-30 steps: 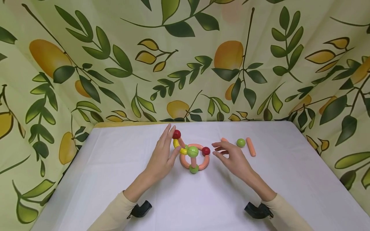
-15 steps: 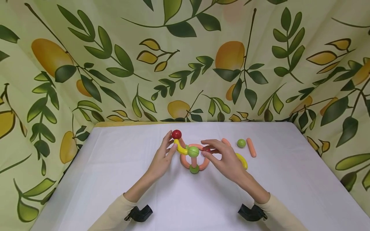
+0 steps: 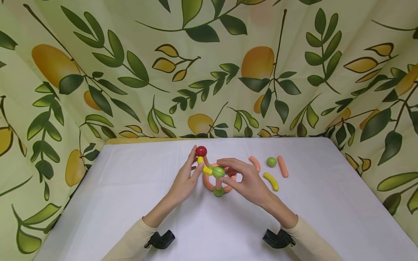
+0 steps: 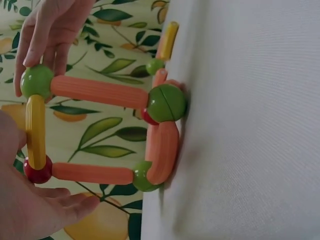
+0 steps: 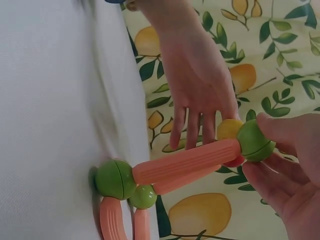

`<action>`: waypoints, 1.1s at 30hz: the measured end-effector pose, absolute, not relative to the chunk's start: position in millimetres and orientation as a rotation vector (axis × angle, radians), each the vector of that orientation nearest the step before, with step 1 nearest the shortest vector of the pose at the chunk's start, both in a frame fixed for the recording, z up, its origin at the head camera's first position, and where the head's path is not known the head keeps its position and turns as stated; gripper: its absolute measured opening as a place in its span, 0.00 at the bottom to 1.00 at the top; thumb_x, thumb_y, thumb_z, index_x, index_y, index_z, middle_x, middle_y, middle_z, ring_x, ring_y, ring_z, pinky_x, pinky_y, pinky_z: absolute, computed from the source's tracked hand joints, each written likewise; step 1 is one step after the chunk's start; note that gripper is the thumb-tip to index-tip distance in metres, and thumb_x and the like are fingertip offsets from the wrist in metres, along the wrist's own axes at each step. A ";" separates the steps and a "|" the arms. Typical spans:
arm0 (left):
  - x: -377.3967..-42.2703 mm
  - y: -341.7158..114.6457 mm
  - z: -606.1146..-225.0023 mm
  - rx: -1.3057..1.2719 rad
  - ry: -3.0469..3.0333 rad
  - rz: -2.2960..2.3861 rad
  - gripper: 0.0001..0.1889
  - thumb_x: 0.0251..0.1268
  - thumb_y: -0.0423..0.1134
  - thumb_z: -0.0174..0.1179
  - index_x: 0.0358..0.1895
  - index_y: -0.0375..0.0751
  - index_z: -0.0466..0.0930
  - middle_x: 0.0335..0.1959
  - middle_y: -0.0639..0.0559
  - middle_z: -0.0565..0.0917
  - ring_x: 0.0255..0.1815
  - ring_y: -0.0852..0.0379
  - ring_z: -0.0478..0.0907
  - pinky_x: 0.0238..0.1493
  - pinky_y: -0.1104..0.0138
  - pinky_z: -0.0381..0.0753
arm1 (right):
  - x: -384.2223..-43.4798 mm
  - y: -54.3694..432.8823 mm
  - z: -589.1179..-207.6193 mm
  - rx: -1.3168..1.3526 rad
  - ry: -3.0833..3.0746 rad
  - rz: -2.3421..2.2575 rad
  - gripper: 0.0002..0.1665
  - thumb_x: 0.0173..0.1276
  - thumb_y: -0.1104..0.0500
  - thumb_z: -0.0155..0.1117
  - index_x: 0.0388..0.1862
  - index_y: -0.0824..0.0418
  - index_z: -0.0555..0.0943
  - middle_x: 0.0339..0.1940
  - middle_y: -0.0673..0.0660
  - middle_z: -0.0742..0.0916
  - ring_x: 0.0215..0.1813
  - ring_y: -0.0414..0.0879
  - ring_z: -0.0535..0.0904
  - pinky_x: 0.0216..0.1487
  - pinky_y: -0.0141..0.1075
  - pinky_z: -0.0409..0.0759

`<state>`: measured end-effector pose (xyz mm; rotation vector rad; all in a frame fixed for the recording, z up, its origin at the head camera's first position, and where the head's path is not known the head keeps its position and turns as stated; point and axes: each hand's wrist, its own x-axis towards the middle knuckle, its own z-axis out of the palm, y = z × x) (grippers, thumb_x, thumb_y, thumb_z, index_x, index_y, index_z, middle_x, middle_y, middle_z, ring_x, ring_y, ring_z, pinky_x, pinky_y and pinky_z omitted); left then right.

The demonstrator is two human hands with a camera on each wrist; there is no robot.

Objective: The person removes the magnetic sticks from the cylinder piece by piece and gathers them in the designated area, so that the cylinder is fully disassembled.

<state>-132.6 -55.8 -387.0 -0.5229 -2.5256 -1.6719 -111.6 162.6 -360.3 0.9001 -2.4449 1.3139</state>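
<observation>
A ball-and-stick building toy stands on the table, with a base ring of curved pink rods (image 3: 206,183) joined by balls. Two straight pink rods (image 4: 100,92) rise from it, topped by a green ball (image 3: 218,172) and a red ball (image 3: 201,151). Between these tops runs a curved yellow rod (image 4: 36,132). My right hand (image 3: 250,182) pinches the top green ball between thumb and fingers. Around the red ball is my left hand (image 3: 184,180), thumb at the yellow rod and fingers fairly straight behind. Another red ball on the ring is partly hidden by my right fingers.
Right of the toy lie a curved yellow rod (image 3: 271,182), a curved pink rod (image 3: 254,164), a green ball (image 3: 271,161) and a straight pink rod (image 3: 282,166). A leaf-print curtain (image 3: 209,72) hangs behind the white-covered table (image 3: 130,174).
My right hand has moved left onto the top green ball, uncovering the loose yellow rod. My left fingers have drawn in around the red ball and yellow rod.
</observation>
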 end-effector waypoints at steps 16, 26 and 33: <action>-117.9 -57.4 -360.2 -0.045 -2.283 -2.518 0.33 0.77 0.43 0.48 0.77 0.37 0.46 0.71 0.37 0.66 0.62 0.43 0.76 0.63 0.54 0.73 | -110.7 164.2 -362.4 0.883 -2.462 1.345 0.26 0.57 0.67 0.74 0.57 0.55 0.83 0.54 0.50 0.86 0.43 0.39 0.82 0.45 0.43 0.85; -120.7 -57.4 -356.7 0.023 -1.978 -2.918 0.28 0.76 0.37 0.52 0.74 0.36 0.57 0.67 0.35 0.71 0.61 0.43 0.77 0.55 0.58 0.79 | -111.9 168.3 -361.8 0.908 -2.435 1.341 0.26 0.57 0.69 0.73 0.56 0.58 0.83 0.54 0.54 0.85 0.44 0.41 0.82 0.45 0.38 0.84; -128.9 -53.6 -361.5 0.084 -2.008 -2.843 0.31 0.71 0.32 0.57 0.74 0.34 0.57 0.64 0.33 0.74 0.52 0.47 0.83 0.49 0.62 0.82 | -114.2 170.8 -361.7 0.946 -2.415 1.294 0.24 0.57 0.69 0.74 0.55 0.60 0.84 0.54 0.56 0.85 0.46 0.41 0.83 0.46 0.34 0.83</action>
